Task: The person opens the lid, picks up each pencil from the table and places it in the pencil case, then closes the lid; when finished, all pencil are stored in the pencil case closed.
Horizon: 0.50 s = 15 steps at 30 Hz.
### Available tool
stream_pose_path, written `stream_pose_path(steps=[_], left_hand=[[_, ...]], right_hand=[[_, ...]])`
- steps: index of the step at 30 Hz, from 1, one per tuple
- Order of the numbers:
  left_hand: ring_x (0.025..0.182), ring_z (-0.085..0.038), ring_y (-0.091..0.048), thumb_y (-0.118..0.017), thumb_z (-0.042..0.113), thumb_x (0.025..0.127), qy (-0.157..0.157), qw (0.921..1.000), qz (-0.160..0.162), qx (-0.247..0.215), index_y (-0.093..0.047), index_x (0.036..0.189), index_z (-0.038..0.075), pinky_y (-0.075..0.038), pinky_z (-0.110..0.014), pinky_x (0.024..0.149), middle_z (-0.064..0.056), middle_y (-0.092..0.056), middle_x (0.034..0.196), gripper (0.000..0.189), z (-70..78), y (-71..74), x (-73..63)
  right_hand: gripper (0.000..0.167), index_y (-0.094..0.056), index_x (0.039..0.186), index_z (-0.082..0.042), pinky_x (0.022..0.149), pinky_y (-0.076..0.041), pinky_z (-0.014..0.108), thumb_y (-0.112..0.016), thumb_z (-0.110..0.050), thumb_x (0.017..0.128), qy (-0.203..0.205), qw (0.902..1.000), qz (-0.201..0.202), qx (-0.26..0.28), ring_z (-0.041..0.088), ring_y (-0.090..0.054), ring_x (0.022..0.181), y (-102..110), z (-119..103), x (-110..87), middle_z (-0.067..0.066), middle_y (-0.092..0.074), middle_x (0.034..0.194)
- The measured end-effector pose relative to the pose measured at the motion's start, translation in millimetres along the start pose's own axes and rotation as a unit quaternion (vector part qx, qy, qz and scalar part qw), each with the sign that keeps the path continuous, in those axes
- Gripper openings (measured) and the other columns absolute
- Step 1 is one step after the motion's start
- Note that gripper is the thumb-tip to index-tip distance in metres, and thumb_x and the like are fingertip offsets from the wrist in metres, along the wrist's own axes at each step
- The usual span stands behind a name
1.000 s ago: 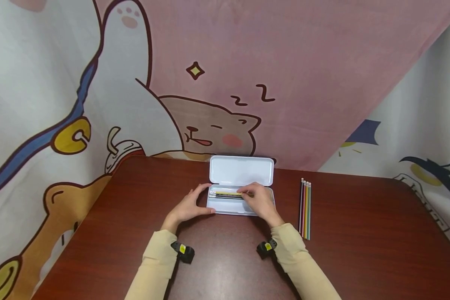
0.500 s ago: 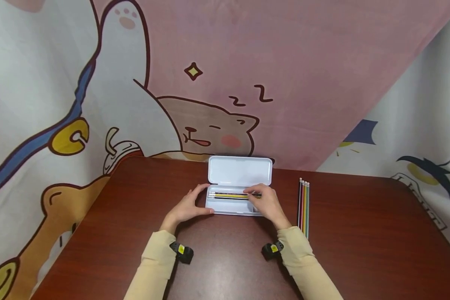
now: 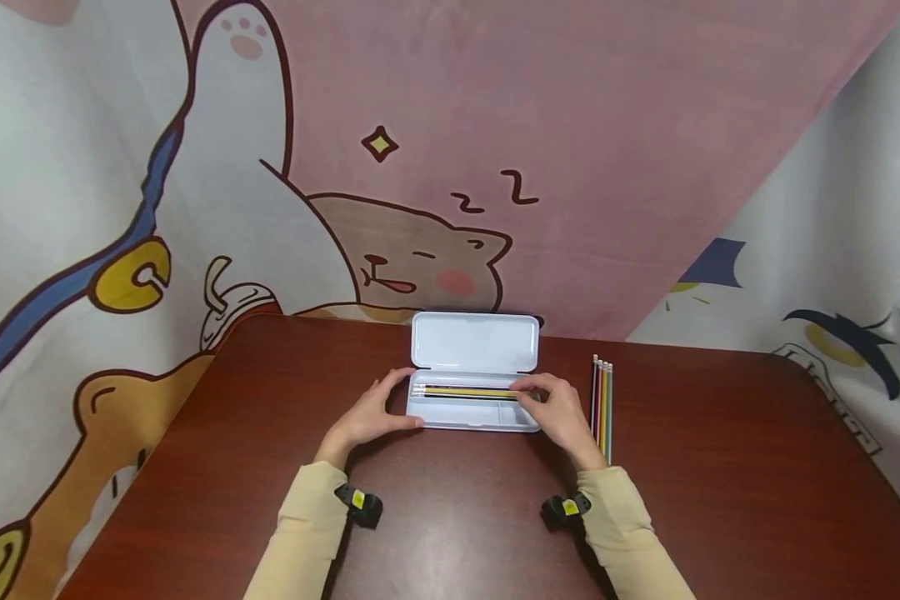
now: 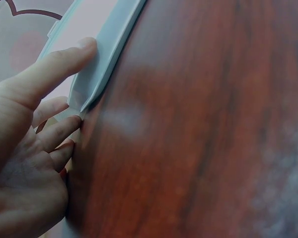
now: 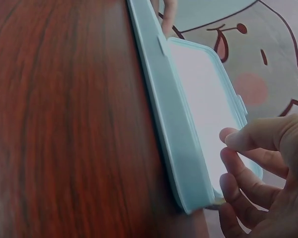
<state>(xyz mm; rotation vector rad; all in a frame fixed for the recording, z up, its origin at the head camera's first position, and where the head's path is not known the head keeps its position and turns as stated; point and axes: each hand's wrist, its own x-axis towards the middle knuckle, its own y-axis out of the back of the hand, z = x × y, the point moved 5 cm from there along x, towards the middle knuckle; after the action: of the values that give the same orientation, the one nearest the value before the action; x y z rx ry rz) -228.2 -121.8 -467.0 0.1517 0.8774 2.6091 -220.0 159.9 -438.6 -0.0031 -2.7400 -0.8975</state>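
A white pencil case (image 3: 457, 415) lies on the table with its lid (image 3: 474, 342) raised behind it. Several pencils (image 3: 465, 392), one of them yellow, lie side by side along its back. My left hand (image 3: 367, 414) holds the left end of the case, thumb at the front wall and forefinger by the back corner; the left wrist view shows the thumb on the rim. At the right end, my right hand (image 3: 560, 408) hovers over the pencils' ends and hides them. Its thumb and forefinger (image 5: 231, 153) meet above the rim in the right wrist view, with no pencil showing between them.
More pencils (image 3: 602, 400) lie in a neat row on the brown table (image 3: 465, 517), right of the case and partly behind my right wrist. A cloth with cartoon animals (image 3: 570, 167) hangs just behind the table's back edge.
My right hand has slid rightward along the pencils to the case's right end, uncovering more of them and a small compartment. The yellow pencil now lies between darker ones. My left hand keeps its place.
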Motion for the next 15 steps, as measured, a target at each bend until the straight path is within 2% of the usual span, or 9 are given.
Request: stream_pose_path(steps=[3, 9, 12, 15], left_hand=[[0.139, -0.035, -0.028, -0.082, 0.028, 0.077, 0.002, 1.0000, 0.001, -0.002, -0.036, 0.146, 0.009, -0.006, -0.051, 0.115, -0.018, -0.040, 0.146, 0.084, 0.2, -0.1, -0.4], [0.139, -0.035, -0.029, -0.082, 0.028, 0.077, 0.001, 1.0000, 0.003, -0.005, -0.037, 0.146, 0.009, -0.006, -0.052, 0.115, -0.017, -0.042, 0.144, 0.084, -0.4, -0.6, -0.6], [0.139, -0.035, -0.029, -0.082, 0.029, 0.077, 0.000, 1.0000, 0.004, -0.005, -0.037, 0.145, 0.010, -0.006, -0.052, 0.115, -0.017, -0.041, 0.145, 0.084, -0.5, -0.6, -1.0], [0.139, -0.035, -0.028, -0.082, 0.029, 0.077, 0.000, 1.0000, 0.004, -0.005, -0.037, 0.145, 0.010, -0.006, -0.052, 0.115, -0.018, -0.040, 0.146, 0.084, -0.3, -0.6, -1.2]], right_hand=[[0.013, -0.076, 0.092, -0.004, 0.070, -0.046, 0.030, -0.070, 0.002, 0.082, -0.007, 0.9999, 0.007, -0.005, 0.023, -0.059, 0.083, 7.0, 5.2, -2.7, 0.009, -0.069, 0.093], [0.014, -0.074, 0.097, -0.001, 0.081, -0.048, 0.040, -0.068, 0.000, 0.084, -0.035, 0.9992, 0.016, -0.006, 0.029, -0.060, 0.094, 24.7, 14.9, -9.6, 0.016, -0.068, 0.101], [0.015, -0.073, 0.100, -0.001, 0.078, -0.047, 0.038, -0.066, -0.002, 0.087, -0.054, 0.9984, 0.016, -0.008, 0.028, -0.058, 0.094, 34.8, 20.1, -14.2, 0.017, -0.067, 0.105], [0.016, -0.072, 0.103, -0.001, 0.070, -0.045, 0.031, -0.065, -0.003, 0.089, -0.076, 0.9969, 0.019, -0.010, 0.026, -0.055, 0.089, 44.5, 27.1, -19.8, 0.017, -0.067, 0.107]])
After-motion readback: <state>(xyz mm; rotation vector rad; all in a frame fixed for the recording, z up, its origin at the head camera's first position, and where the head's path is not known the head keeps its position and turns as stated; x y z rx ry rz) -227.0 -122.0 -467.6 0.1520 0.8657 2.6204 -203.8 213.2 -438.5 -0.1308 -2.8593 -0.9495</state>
